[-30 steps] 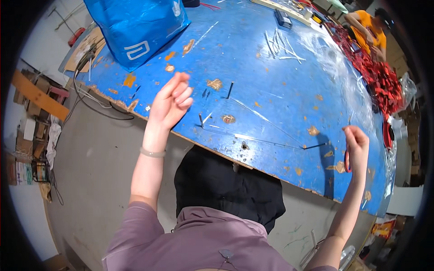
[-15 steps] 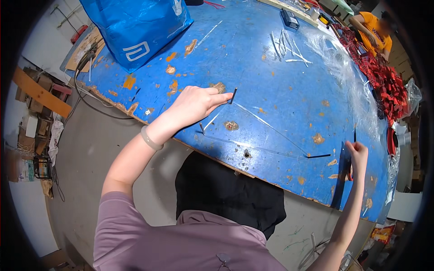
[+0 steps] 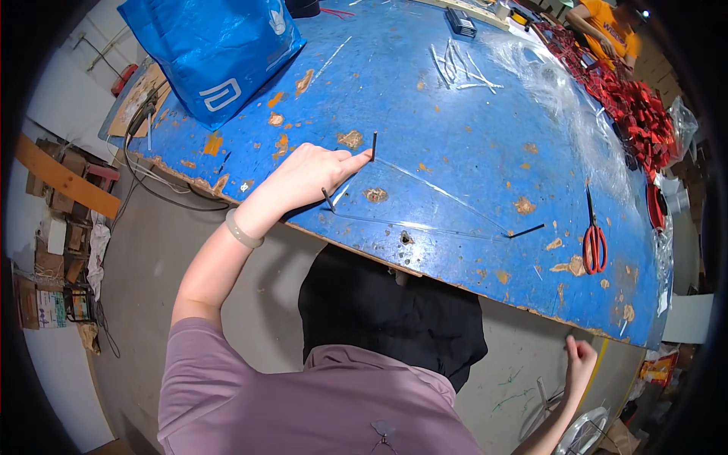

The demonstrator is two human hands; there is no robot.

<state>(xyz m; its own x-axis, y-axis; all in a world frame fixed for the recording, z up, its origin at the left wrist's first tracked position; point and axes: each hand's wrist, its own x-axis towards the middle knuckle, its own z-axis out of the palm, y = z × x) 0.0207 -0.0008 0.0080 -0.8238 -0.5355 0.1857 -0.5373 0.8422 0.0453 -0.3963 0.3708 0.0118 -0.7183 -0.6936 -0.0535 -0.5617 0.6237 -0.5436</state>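
Observation:
My left hand rests over the blue table, its fingers pressed together at an upright dark nail. A clear plastic strand runs from those fingertips to a second dark nail at the right and back to a third nail below my wrist. My left fingers seem to pinch the strand at the nail. Past the table's front edge, at lower right, my right hand is closed with the thumb up; anything inside it is too small to make out. Red-handled scissors lie on the table, touched by neither hand.
A blue bag stands at the back left of the table. Short clear strips lie at the back, with clear plastic sheeting and a red pile at right. A co-worker in orange sits beyond. A clear coil is below.
My right hand has moved down and toward me, from over the scissors to beyond the table edge, leaving the scissors in full sight. My left hand stays at the nail. The view has shifted slightly.

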